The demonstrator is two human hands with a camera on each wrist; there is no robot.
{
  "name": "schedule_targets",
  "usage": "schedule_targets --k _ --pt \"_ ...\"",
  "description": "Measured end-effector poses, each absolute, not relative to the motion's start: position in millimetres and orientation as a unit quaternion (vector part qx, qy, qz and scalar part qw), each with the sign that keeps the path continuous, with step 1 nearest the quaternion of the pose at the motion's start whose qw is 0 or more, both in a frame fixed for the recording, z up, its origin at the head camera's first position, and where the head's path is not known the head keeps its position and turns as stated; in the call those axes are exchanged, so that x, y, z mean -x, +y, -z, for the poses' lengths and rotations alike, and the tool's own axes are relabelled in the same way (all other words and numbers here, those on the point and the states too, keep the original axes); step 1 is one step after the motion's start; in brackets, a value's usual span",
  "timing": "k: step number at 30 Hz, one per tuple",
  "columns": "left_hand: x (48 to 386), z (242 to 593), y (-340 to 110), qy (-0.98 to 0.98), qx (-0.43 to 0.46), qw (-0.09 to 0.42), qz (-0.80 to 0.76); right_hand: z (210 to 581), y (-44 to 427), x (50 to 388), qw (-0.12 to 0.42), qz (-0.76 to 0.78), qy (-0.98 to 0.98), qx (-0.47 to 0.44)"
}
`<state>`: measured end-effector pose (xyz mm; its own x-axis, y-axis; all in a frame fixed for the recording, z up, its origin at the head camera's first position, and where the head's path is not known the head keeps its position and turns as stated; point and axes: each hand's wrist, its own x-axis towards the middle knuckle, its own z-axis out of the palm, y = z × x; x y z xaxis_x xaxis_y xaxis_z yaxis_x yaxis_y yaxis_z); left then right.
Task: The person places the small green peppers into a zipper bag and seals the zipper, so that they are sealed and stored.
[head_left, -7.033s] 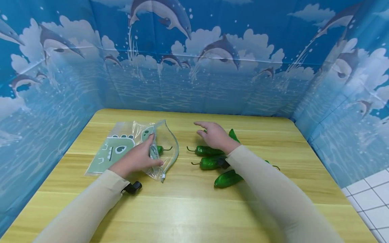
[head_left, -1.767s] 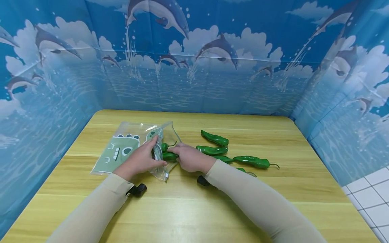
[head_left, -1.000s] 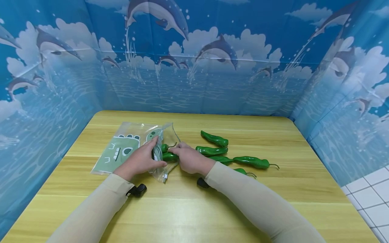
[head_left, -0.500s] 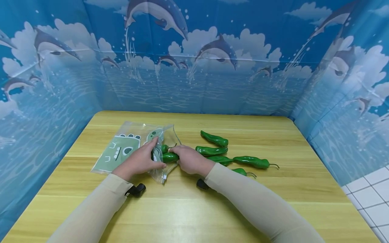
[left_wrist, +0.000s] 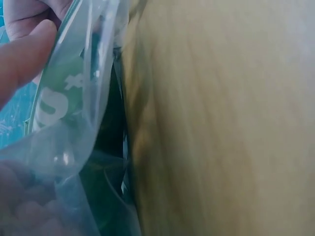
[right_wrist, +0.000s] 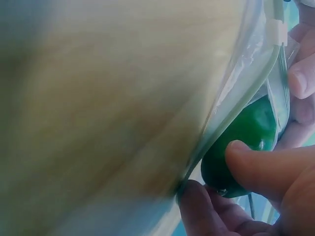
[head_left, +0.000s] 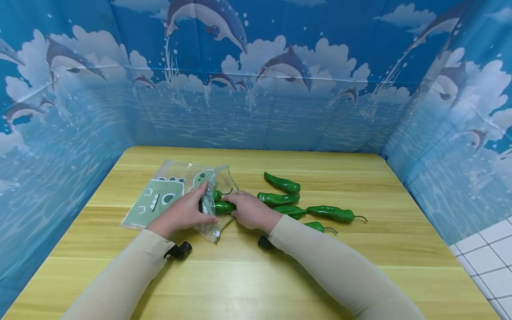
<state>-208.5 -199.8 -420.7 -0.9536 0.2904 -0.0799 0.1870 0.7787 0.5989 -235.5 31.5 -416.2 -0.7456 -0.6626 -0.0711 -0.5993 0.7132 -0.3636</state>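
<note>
A clear zip bag [head_left: 154, 202] with a green cartoon print lies on the left of the table. My left hand [head_left: 186, 211] grips it near its mouth, thumb and fingers spread round the folded plastic. My right hand [head_left: 252, 211] pinches the end of a green pepper [head_left: 225, 207] that lies partly inside the bag mouth. Behind it another pepper [head_left: 217, 195] sits in the bag, stem toward the mouth. In the right wrist view the thumb presses on the held pepper [right_wrist: 253, 125], beside the bag's white slider [right_wrist: 277, 32]. The left wrist view shows bag plastic [left_wrist: 74, 123] close up.
Several loose green peppers lie right of the bag, among them one at the back [head_left: 282, 182] and one with its stem to the right [head_left: 332, 213]; the right forearm partly covers others. A dolphin-print curtain [head_left: 256, 115] stands behind the wooden table [head_left: 224, 284].
Seven seconds ago my right hand was above the loose peppers; it has moved left to the bag mouth and pinches a pepper there. Over the last second both hands have barely moved.
</note>
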Motion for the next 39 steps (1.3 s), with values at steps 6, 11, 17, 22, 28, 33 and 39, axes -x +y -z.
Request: schedule_targets --k 6,11,17,22,28,33,39 --pt "208 420 -195 0.943 -0.12 0.082 -0.298 416 32 235 0.108 0.149 0.928 0.324" --pt "209 421 -192 0.947 -0.119 0.08 -0.289 416 29 234 0.107 0.168 0.93 0.309" --pt "208 420 -189 0.948 -0.118 0.081 -0.284 417 29 233 0.097 0.196 0.932 0.288" --pt "208 417 -187 0.951 -0.116 0.075 -0.278 418 27 233 0.088 0.202 0.933 0.285" --pt "208 416 -183 0.95 -0.121 0.068 -0.279 416 25 232 0.08 0.201 0.93 0.296" --pt "207 417 -181 0.952 -0.119 0.058 -0.277 416 25 233 0.067 0.193 0.934 0.293" --pt "206 419 -179 0.955 -0.117 0.052 -0.268 417 23 235 0.057 0.184 0.937 0.29"
